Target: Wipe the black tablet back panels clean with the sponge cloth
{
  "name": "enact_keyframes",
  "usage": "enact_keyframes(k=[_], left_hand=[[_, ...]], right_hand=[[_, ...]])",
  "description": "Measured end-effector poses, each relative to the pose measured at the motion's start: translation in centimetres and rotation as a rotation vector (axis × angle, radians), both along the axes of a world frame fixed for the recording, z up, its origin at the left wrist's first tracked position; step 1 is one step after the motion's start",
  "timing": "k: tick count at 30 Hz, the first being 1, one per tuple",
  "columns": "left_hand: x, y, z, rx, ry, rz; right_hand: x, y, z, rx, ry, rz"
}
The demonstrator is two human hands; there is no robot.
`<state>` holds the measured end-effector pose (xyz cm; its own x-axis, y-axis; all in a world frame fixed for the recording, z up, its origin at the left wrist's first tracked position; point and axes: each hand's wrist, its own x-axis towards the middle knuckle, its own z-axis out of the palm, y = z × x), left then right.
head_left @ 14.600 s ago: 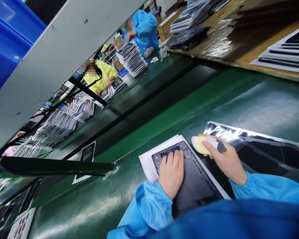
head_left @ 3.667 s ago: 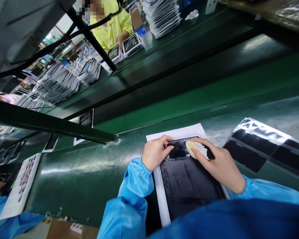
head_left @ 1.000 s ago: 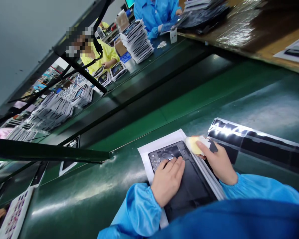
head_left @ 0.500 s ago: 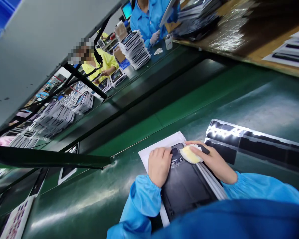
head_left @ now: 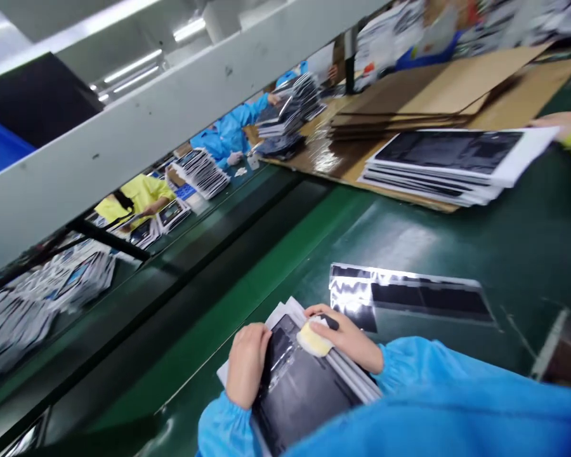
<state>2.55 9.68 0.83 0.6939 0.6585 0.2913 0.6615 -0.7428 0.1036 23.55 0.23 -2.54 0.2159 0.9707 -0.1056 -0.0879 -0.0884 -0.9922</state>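
Observation:
In front of me lies a stack of white-edged sheets (head_left: 354,376), with a black printed sheet (head_left: 309,397) on top. My left hand (head_left: 248,363) is closed over the left edge of the stack near its far end, its thumb hidden. My right hand (head_left: 349,339) is closed on a yellow-and-white pad (head_left: 313,341) and rests at the right edge of the stack. A dark rounded piece (head_left: 330,322) shows between its fingers; whether it belongs to the pad I cannot tell. The pad seems to touch the black sheet near its far right corner.
Glossy black strips (head_left: 409,295) lie on the green table (head_left: 461,235) to the right. Beyond them are a sheet pile (head_left: 447,152) and cardboard (head_left: 438,95). A grey beam (head_left: 171,95) crosses above. Co-workers in yellow (head_left: 136,197) and blue (head_left: 223,136) work across the gap.
My view has swung right, bringing the sheet pile, cardboard and a person's arm at the right edge into sight. Both hands stay at the stack, the pad still in my right hand.

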Motion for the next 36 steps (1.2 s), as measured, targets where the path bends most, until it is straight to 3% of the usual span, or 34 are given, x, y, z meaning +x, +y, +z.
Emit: enact_keyframes(k=[3,8,10,12,14,17,19,21,24,30,33,36], left_hand=[[-0.3,0.1,1.6,0.004,-0.092,0.025],[0.8,-1.2,3.8,0.043,-0.199,-0.049],[1.3,-1.8,4.0,0.109,-0.258,0.016],[1.5,-2.5,3.6,0.073,-0.338,0.189],[1.6,-3.4,2.9,-0.169,-0.442,0.305],[2.3,-4.7,1.5,-0.68,-0.565,0.221],[3.1,-4.6,1.0,-0.798,-0.602,0.214],[3.5,-3.2,0.8,-0.737,-0.629,0.311],[2.8,1.4,0.7,-0.623,-0.656,0.48],[-0.4,11.4,0.9,-0.458,-0.599,0.772],[-0.3,12.9,1.6,-0.384,-0.505,0.782],[2.3,11.1,1.9,-0.321,-0.406,0.641]], right_hand=[[0.2,-0.6,1.5,0.078,0.02,0.05],[-0.8,-2.1,3.6,0.101,0.14,0.275],[-0.7,-2.5,3.5,0.061,0.184,0.214],[0.1,-2.5,3.1,0.005,0.219,0.089],[1.3,-2.1,3.0,-0.039,0.272,-0.01],[3.0,-1.3,3.7,-0.099,0.432,-0.246],[3.5,-1.2,4.5,-0.13,0.497,-0.334],[4.0,-1.5,5.1,-0.14,0.483,-0.348],[5.2,-3.3,5.0,-0.159,0.36,-0.359],[9.3,-9.9,2.3,-0.307,-0.089,-0.386],[9.6,-12.6,0.6,-0.302,-0.342,-0.363],[8.6,-13.7,-0.6,-0.181,-0.555,-0.285]])
